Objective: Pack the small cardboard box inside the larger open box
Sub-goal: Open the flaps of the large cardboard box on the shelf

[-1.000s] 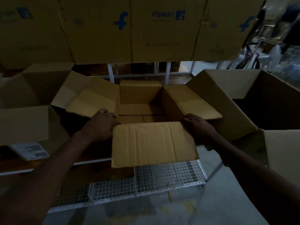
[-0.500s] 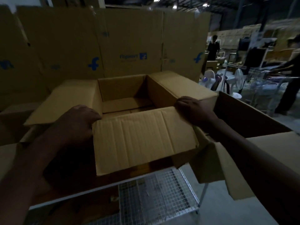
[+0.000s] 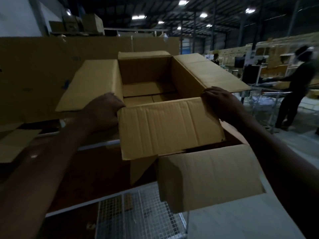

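Observation:
A brown cardboard box (image 3: 170, 130) with all its flaps spread open is held up in front of me, and its inside is empty. My left hand (image 3: 103, 112) grips its near left corner. My right hand (image 3: 218, 102) grips its near right corner. Below and to the right lies the larger open box (image 3: 209, 178), of which I see mainly a near flap; the lifted box hides its opening.
A wire-mesh shelf (image 3: 138, 219) lies below the boxes. Flat cardboard sheets (image 3: 34, 73) stand behind on the left. A person (image 3: 296, 87) stands at a metal trolley (image 3: 259, 99) on the right. More stacked cartons fill the far background.
Both hands have lifted the open box off the shelf and carried it up and to the right, above the larger box. My view has tilted up to the warehouse hall.

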